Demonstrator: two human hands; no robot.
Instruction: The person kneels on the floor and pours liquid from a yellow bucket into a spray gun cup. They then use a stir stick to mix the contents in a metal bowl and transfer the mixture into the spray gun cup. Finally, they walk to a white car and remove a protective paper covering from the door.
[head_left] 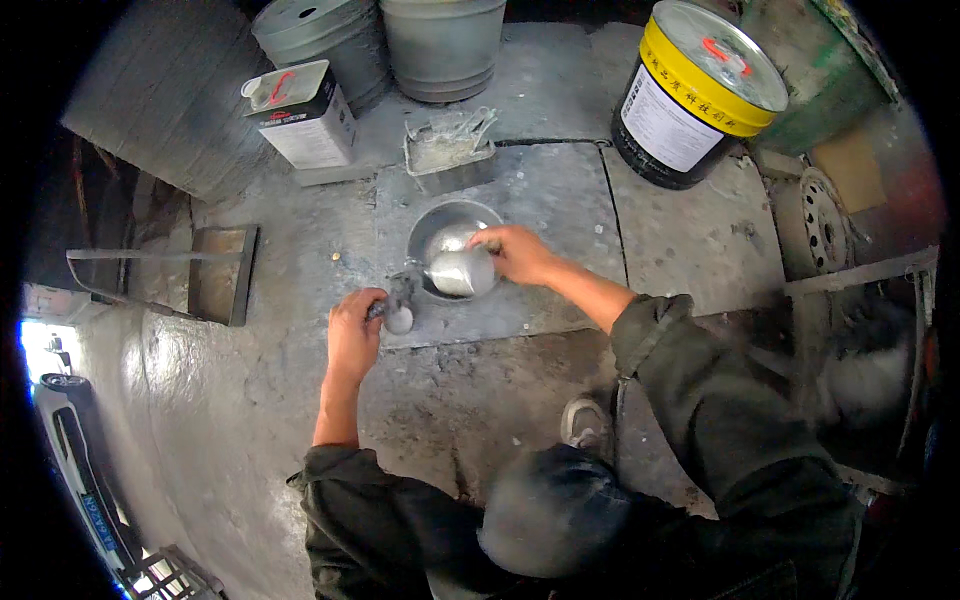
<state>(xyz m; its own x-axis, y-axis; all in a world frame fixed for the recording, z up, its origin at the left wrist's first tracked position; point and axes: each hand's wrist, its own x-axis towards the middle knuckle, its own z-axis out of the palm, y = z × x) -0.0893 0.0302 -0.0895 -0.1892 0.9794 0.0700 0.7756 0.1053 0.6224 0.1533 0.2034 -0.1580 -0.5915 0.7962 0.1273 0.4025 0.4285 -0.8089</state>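
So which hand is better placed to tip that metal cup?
Your right hand, probably: it holds the metal cup, which appears over the bowl. Your left hand is off the bowl's lower left, occupied with a dark tool whose kind is unclear.

1. Round metal basin (424, 226), one: grey, open-topped, with a thin rim. Set upright on the grey slab floor (560, 235); inner wall lighter in patches, with a silvery sheen toward the middle. Front right part hidden from view.

2. Small cylindrical container (463, 273), one: pale silver-grey, coated-looking, smooth-sided. Held tilted over the front right part of the basin, covering much of its interior; contents not visible.

3. Dark-handled hand tool (376, 309), one: handle short and blackish, with a dark grey mass toward its far end. Held just beside the basin, at its front left; exact type too blurred to tell.
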